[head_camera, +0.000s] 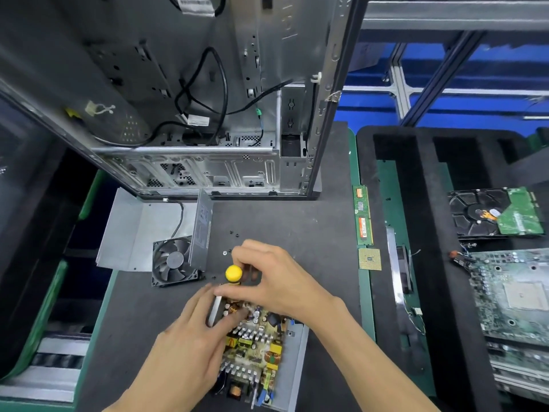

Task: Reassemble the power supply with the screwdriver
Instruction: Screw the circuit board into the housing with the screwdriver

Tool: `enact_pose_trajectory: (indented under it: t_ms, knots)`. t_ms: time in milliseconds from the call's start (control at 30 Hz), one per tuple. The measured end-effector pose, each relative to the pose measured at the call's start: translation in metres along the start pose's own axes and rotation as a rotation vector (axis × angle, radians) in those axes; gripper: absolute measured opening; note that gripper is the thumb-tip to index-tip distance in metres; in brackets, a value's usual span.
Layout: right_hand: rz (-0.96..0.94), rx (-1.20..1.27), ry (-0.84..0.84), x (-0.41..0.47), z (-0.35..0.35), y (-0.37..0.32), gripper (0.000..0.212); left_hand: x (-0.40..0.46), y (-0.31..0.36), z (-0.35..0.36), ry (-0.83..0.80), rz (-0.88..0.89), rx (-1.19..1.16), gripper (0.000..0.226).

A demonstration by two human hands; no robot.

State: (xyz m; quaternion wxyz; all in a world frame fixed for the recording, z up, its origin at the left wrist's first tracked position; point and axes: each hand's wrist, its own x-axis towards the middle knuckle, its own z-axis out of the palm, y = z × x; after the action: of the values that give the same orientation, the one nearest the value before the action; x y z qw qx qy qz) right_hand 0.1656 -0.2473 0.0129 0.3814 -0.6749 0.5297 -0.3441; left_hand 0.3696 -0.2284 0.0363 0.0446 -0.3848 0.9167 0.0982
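Head view: the screwdriver (233, 275) is pinched near its yellow cap by the right hand (269, 281), upright over the far corner of the power supply (255, 349), which lies low on the bench (297, 227). The left hand (190, 331) is pressed on the board's near-left edge — fingers curled. The shaft is best kept vertical, pressed lightly while turned. The supply's long axis runs near-to-far, tilted slightly left.

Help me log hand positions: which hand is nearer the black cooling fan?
Left. The left hand lies just below and right of the black cooling fan; the right hand is farther right, holding the yellow-capped screwdriver.
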Motion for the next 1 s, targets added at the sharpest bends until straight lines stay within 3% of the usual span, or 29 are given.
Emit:
enact_pose_trajectory:
  t_ms: [100, 200, 300, 400, 500, 600, 867, 1000]
  knots:
    - [-0.014, -0.054, 0.012, 0.001, 0.003, -0.003, 0.046, -0.015, -0.011, -0.021, 0.093, 0.030, -0.127, 0.038]
    - [-0.044, -0.101, 0.020, 0.004, 0.009, -0.011, 0.046, -0.010, -0.020, -0.051, 0.272, -0.099, -0.347, 0.021]
    - [-0.064, -0.131, 0.012, 0.008, 0.014, -0.021, 0.040, 0.015, -0.020, -0.073, 0.300, -0.094, -0.326, 0.033]
    - [-0.046, -0.148, -0.015, 0.010, 0.013, -0.024, 0.033, 0.035, -0.017, -0.084, 0.261, -0.010, -0.259, 0.023]
    - [-0.036, -0.150, -0.020, 0.010, 0.011, -0.028, 0.042, 0.044, -0.019, -0.086, 0.242, 0.035, -0.254, 0.022]
    - [-0.030, -0.144, -0.025, 0.008, 0.011, -0.030, 0.038, 0.046, -0.019, -0.085, 0.177, 0.030, -0.238, 0.021]
    - [0.043, -0.018, 0.072, -0.012, 0.008, -0.031, 0.006, 0.047, -0.022, -0.096, -0.051, 0.221, -0.065, 0.017]
    - [0.064, -0.022, 0.146, -0.014, 0.009, -0.028, 0.029, 0.047, -0.021, -0.096, -0.071, 0.271, -0.056, 0.022]
